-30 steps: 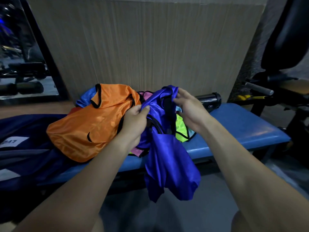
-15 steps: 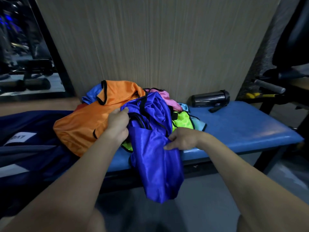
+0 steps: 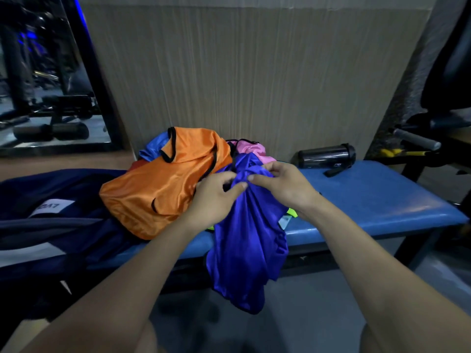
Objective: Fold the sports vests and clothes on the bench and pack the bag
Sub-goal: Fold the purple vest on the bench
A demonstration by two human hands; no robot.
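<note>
A blue sports vest [image 3: 246, 240] hangs bunched over the front edge of the blue padded bench [image 3: 377, 197]. My left hand [image 3: 212, 193] and my right hand [image 3: 283, 186] both pinch its top, close together. Behind them lies a pile of vests: an orange vest [image 3: 163, 187] with black trim, a pink vest [image 3: 251, 147], and a bit of neon yellow vest [image 3: 291, 212] under my right wrist. A dark navy bag [image 3: 51, 225] with a white label lies at the left end of the bench.
A dark cylindrical bottle [image 3: 326, 155] lies on its side at the back of the bench against the wooden wall. Gym equipment with a grey handle [image 3: 415, 138] stands to the right. A mirror [image 3: 38, 72] fills the upper left. Grey floor lies below the bench.
My right hand has risen from the vest's lower side to its top, beside my left hand. The vest now hangs longer over the bench edge.
</note>
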